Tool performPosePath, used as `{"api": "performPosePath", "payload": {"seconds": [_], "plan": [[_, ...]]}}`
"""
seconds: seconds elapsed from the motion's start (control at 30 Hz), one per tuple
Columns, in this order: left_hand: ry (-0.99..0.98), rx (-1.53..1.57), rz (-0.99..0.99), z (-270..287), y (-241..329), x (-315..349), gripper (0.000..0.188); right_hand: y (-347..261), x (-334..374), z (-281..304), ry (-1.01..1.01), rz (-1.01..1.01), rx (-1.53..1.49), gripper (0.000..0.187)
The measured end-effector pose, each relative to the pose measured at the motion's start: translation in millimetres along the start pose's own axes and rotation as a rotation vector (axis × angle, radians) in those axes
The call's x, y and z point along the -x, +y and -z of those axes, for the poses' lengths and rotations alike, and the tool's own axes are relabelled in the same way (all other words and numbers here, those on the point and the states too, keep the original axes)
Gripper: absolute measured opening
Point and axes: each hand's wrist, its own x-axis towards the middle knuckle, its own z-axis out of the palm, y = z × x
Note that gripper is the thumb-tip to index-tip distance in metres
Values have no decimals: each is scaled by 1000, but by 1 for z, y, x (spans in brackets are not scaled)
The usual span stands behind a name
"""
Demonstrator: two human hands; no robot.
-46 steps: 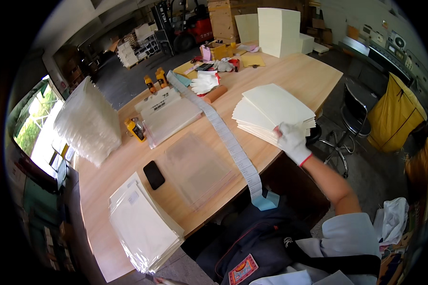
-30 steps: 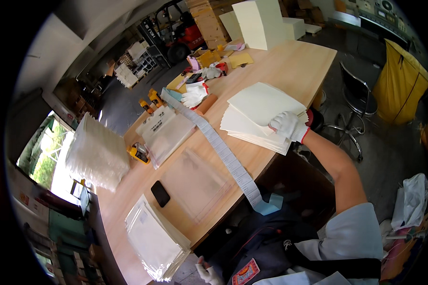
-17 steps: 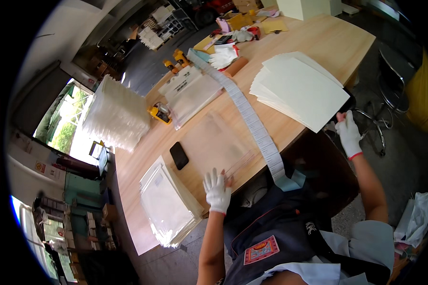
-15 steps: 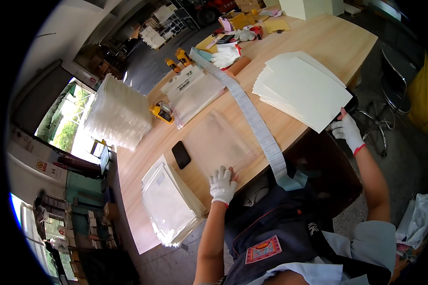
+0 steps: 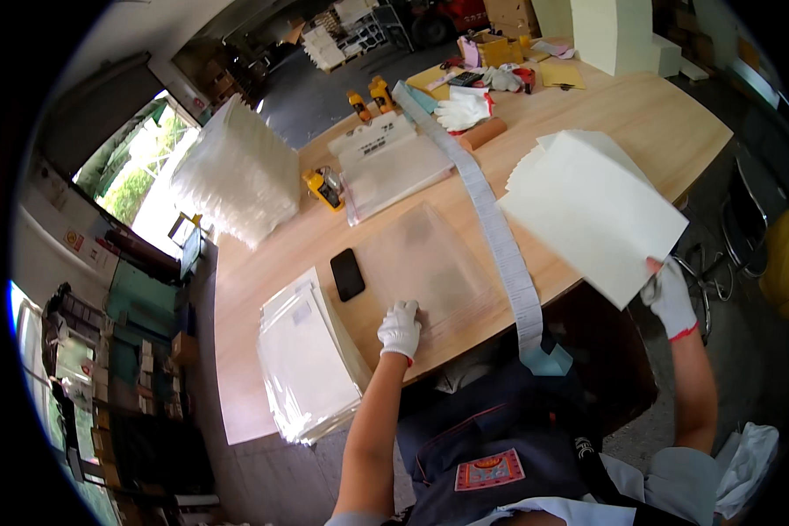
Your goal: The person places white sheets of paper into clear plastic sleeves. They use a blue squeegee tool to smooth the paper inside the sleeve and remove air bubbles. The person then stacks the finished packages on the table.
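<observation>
While the gloved right hand (image 5: 671, 296) clamps thumb and fingers on the near edge of the top cream sheet (image 5: 598, 223), which overhangs the table (image 5: 644, 110), the gloved left hand (image 5: 400, 330), fingers curled together, meets the clear plastic sleeves' (image 5: 430, 259) near corner, pinch unclear.

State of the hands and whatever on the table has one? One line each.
Left hand: gloved, fingers curled, at the near edge of the clear sleeves; grip unclear.
Right hand: gloved, pinching a corner of the top sheet.
Top sheet: overhanging the edge of the table.
Clear sleeves: lying flat.
Packets: stacked unevenly.
Label strip: unrolled, near end past the table.
Phone: flat, screen dark.
Spare gloves: unworn.
</observation>
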Motion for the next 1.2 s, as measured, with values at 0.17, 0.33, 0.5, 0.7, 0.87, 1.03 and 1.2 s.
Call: {"api": "performPosePath", "payload": {"seconds": [0.17,0.33,0.5,0.7,0.87,1.03,1.2], "plan": [[60,118,26,-5,-3,-1,24,31,59,-56,-286,-415,5,29],[291,204,0,-14,-13,8,20,94,66,-60,-372,-618,-146,25],[296,233,251,3,-3,11,15,131,79,-71,-181,-560,-262,13],[398,719,-6,-1,-4,18,30,142,96,-83,-136,-602,-355,13],[634,666,-31,-10,40,49,53,137,118,-105,-253,-479,-210,16],[706,1933,492,-70,82,45,33,133,126,-110,-306,-453,-112,18],[27,2568,449,-103,70,40,30,119,123,-114,-346,-414,-1,20]]}}
